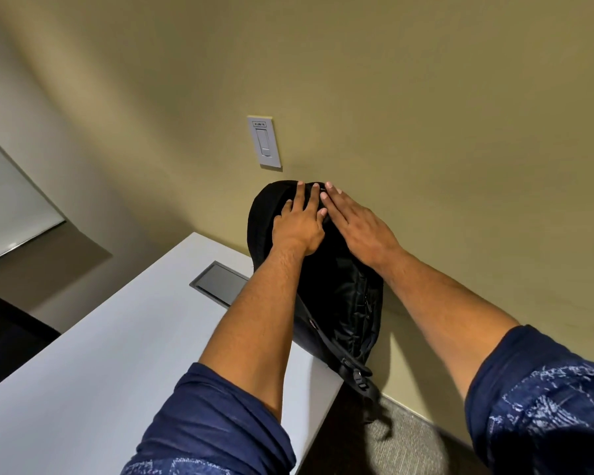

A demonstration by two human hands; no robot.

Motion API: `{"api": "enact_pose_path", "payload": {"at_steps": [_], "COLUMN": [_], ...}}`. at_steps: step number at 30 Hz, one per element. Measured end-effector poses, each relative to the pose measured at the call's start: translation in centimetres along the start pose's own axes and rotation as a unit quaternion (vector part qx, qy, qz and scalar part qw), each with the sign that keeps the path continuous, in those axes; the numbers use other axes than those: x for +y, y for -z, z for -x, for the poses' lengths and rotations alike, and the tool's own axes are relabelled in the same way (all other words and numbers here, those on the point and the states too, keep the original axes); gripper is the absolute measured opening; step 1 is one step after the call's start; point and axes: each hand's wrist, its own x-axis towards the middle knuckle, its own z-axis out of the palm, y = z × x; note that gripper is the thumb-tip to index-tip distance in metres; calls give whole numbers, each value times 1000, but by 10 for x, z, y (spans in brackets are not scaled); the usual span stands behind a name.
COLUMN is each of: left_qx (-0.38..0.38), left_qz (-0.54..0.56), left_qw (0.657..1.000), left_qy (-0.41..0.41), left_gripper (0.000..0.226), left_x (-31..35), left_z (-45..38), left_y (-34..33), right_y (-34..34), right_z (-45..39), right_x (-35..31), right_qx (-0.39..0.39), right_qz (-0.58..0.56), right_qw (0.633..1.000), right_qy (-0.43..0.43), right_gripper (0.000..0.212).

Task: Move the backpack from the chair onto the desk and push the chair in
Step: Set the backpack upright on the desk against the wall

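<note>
The black backpack (336,296) stands upright on the far right corner of the white desk (124,344), leaning against the yellow wall. One strap with a buckle hangs off the desk's right edge. My left hand (299,224) lies flat on the top of the backpack, fingers spread. My right hand (357,224) rests flat beside it on the backpack's top right side, fingers together and extended. The chair is out of view.
A grey cable hatch (218,284) is set into the desk near the backpack. A light switch plate (264,142) is on the wall above it. A whiteboard (11,204) hangs at the left. Grey carpet (408,440) lies right of the desk.
</note>
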Motion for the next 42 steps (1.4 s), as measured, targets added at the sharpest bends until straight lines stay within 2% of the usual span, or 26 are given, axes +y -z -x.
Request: {"api": "enact_pose_path", "payload": {"at_steps": [5, 11, 14, 19, 25, 27, 29, 32, 34, 38, 42], "left_qx": [8, 30, 48, 92, 102, 97, 94, 89, 87, 86, 88], "left_qz": [-56, -90, -102, -103, -112, -109, -105, -107, -109, -118, -128], "left_qw": [998, 996, 994, 990, 988, 989, 990, 990, 990, 989, 988], "left_qy": [-10, -3, -4, -18, -19, -14, -7, 1, 1, -7, -1], "left_gripper": [64, 72, 73, 72, 73, 74, 74, 75, 75, 76, 76], "left_x": [-16, -24, -25, -35, -59, -70, -82, -98, -108, -122, -138], "left_z": [7, 19, 25, 40, 63, 72, 81, 93, 100, 116, 134], "left_y": [-7, -8, -6, -3, -5, -6, -7, -9, -10, -14, -21], "right_y": [-2, 11, 21, 30, 34, 35, 34, 32, 28, 24, 24], "right_z": [-5, -5, -7, -7, 4, 4, 0, -11, -14, -18, -21], "right_x": [7, 20, 19, 8, -16, -22, -30, -41, -46, -42, -44], "right_qx": [-9, -74, -103, -53, -34, 4, 47, 46, 28, 4, 4], "right_qz": [1, -12, -40, -86, -118, -179, -245, -260, -232, -244, -272], "right_qw": [1000, 997, 994, 993, 988, 973, 943, 914, 924, 936, 925], "right_qy": [2, 5, 3, -60, -93, -143, -220, -307, -303, -253, -266], "right_gripper": [77, 96, 90, 71, 74, 70, 64, 70, 77, 77, 81]}}
